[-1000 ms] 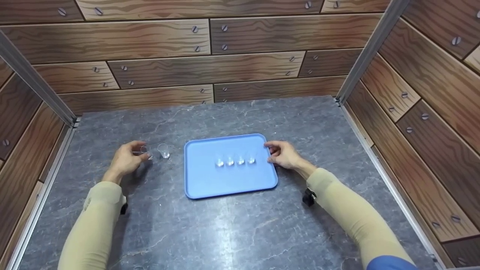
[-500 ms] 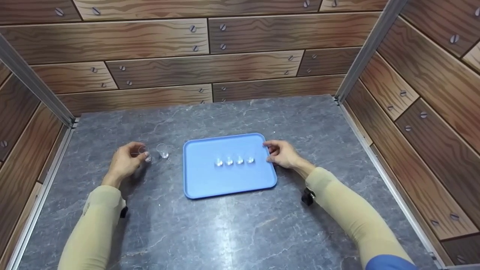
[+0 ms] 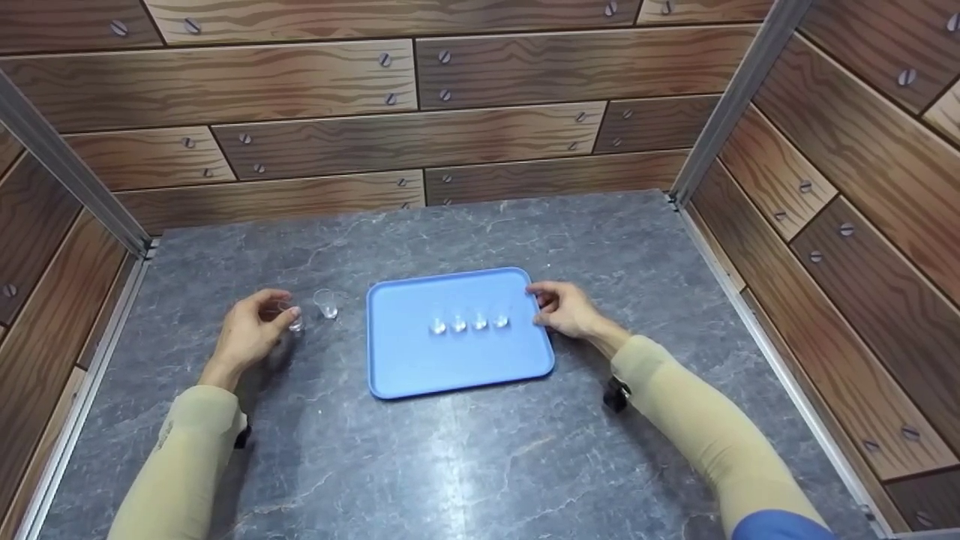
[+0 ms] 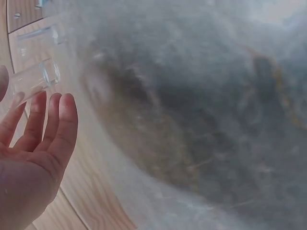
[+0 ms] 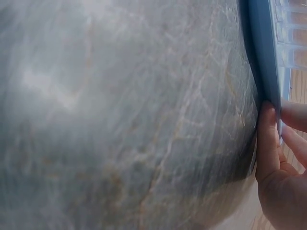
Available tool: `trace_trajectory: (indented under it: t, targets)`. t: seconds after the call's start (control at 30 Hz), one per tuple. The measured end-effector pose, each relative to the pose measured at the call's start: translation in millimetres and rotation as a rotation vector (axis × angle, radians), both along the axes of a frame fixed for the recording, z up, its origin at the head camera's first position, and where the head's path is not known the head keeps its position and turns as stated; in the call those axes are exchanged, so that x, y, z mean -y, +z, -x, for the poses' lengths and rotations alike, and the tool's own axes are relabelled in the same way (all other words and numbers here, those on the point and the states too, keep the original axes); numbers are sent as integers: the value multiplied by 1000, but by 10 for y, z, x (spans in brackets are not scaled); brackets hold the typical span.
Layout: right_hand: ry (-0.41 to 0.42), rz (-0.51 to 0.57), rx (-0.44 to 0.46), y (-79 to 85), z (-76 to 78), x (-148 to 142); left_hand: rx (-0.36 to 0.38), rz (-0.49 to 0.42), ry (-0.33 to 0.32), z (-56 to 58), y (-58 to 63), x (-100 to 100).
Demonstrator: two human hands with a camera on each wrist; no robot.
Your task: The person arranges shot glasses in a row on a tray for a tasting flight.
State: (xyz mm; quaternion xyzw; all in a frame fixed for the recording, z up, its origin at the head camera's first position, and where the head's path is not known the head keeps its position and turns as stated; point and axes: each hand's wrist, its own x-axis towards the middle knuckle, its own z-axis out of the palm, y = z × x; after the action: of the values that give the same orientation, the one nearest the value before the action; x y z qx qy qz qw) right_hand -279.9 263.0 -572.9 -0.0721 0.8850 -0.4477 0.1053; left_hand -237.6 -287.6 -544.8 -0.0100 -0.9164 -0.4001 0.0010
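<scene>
My left hand (image 3: 247, 326) is at the left of the table, its thumb and fingers around a small clear shot glass (image 3: 296, 325). In the left wrist view this glass (image 4: 36, 79) sits between thumb and fingertips, with the other fingers fairly straight. A second clear shot glass (image 3: 328, 309) stands just to its right, apart from the hand. On the blue tray (image 3: 420, 367) several more shot glasses (image 3: 460, 323) stand in a row. My right hand (image 3: 568, 307) pinches the tray's right edge, the rim (image 5: 273, 62) lying between thumb and fingers in the right wrist view.
The grey marbled table (image 3: 390, 465) lies under everything. Wood-patterned walls (image 3: 360, 142) enclose its back and sides, with metal posts (image 3: 724, 112) at the back corners. Between the second glass and the tray is a short stretch of tabletop.
My left hand has moved slightly nearer to me, and the shot glass at its fingers has shifted with it. The right hand and the tray have stayed put.
</scene>
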Motion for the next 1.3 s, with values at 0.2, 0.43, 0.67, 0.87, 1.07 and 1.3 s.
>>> trace_trajectory:
  t: [0.2,0.43,0.67,0.87,1.07,1.3]
  targets:
    - [-2,-8,0,-9,1,5,-45,-30,-23,-14,136,-106]
    - [14,20,-28,-12,-4,7,-71,-61,-80,-23,255,-325]
    - [12,18,-22,-11,-19,0,-84,-84,-128,2,302,-567]
    - [4,-1,-6,7,-17,-5,-79,-103,-167,28,292,-785]
    - [-3,3,1,-12,-7,-8,-77,-118,-210,73,246,-1002]
    - [-4,-9,16,9,-13,-2,-57,-127,-260,82,174,-1205]
